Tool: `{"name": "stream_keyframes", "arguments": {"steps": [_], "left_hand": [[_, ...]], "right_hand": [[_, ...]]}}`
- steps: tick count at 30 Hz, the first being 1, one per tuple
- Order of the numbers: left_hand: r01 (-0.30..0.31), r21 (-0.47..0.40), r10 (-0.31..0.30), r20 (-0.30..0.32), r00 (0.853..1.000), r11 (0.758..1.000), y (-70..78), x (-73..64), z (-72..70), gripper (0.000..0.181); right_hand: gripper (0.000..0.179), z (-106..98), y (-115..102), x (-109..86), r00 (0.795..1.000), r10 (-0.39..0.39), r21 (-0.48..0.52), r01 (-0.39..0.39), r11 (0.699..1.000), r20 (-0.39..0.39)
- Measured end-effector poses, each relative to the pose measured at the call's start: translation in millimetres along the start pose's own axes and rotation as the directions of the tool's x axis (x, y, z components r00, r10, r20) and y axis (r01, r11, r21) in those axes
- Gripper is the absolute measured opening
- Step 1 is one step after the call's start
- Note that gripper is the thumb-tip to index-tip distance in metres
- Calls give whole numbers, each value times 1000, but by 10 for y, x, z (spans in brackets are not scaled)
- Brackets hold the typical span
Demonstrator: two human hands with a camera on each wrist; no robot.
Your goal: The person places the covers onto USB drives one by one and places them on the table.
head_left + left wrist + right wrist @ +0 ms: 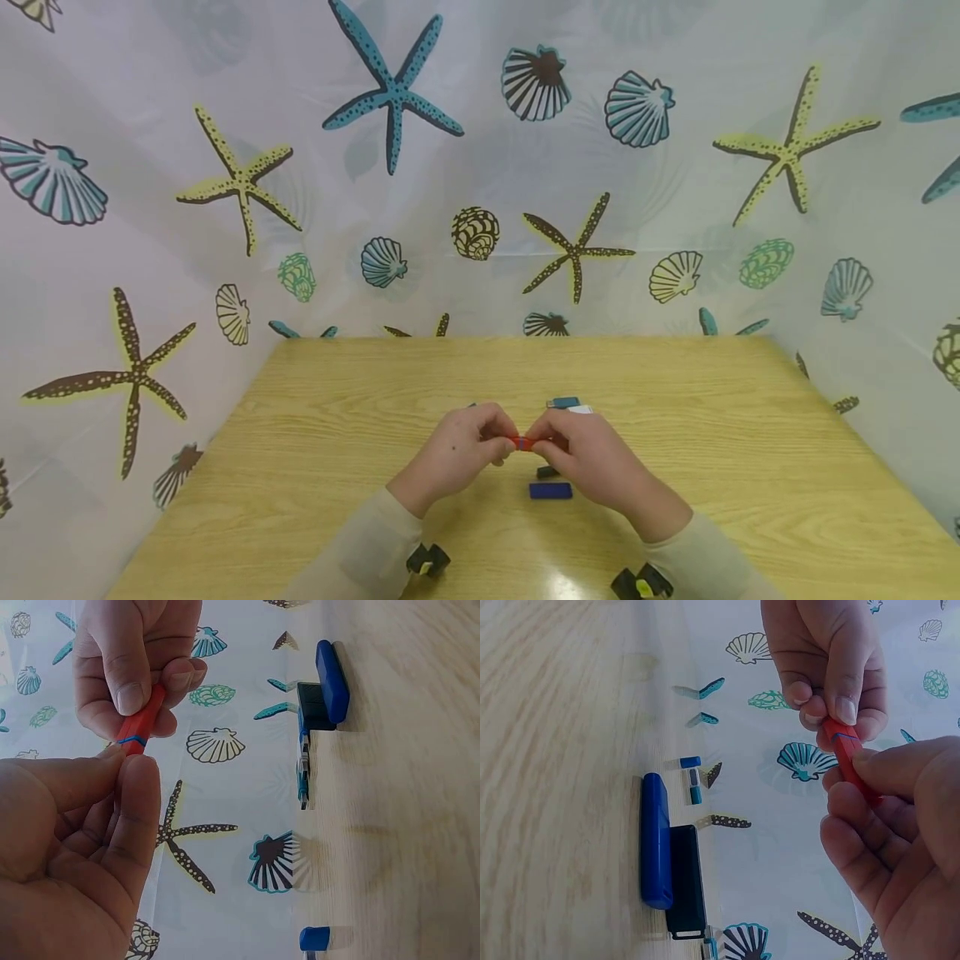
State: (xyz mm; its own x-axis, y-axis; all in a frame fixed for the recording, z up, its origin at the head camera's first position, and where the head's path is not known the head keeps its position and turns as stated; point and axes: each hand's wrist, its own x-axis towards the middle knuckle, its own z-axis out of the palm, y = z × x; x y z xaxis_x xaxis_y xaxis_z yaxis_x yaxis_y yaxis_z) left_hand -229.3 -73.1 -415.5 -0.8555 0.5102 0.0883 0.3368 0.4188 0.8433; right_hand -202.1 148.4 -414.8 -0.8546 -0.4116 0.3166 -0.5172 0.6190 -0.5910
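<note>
Above the table, both hands pinch one small red USB stick with a thin blue band around it. My left hand has thumb and fingers on its left end. The other end sits between the thumb and fingers of my right hand. In the left wrist view the red stick slants between the two sets of fingertips, with the band showing between them. The right wrist view shows the red stick with its ends partly covered by fingers.
Below the hands on the wooden table lie a dark blue stick and a black one, partly hidden. Farther back are a teal USB stick and a white one. Another blue piece lies apart. A patterned curtain surrounds the table.
</note>
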Motion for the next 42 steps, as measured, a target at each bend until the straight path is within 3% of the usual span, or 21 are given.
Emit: {"name": "stream_keyframes", "arguments": {"steps": [11, 18, 24, 38, 42], "left_hand": [[30, -63, -31, -26, 999, 998, 7, 18, 19, 8], [-13, 46, 14, -10, 1000, 999, 12, 43, 16, 11], [-57, 160, 56, 11, 998, 985, 15, 66, 21, 9], [7, 180, -8, 6, 1000, 984, -50, 69, -24, 14], [3, 193, -3, -1, 1000, 981, -76, 67, -38, 15]], "right_hand": [[14, -15, -29, 25, 1000, 3, 7, -3, 1000, -16], [14, -10, -8, 49, 999, 41, 28, -41, 999, 8], [16, -21, 72, 60, 995, 93, 16, -94, 995, 37], [14, -72, 199, 60, 986, 165, -35, -165, 986, 3], [12, -86, 245, 53, 982, 190, -47, -190, 981, -4]]}}
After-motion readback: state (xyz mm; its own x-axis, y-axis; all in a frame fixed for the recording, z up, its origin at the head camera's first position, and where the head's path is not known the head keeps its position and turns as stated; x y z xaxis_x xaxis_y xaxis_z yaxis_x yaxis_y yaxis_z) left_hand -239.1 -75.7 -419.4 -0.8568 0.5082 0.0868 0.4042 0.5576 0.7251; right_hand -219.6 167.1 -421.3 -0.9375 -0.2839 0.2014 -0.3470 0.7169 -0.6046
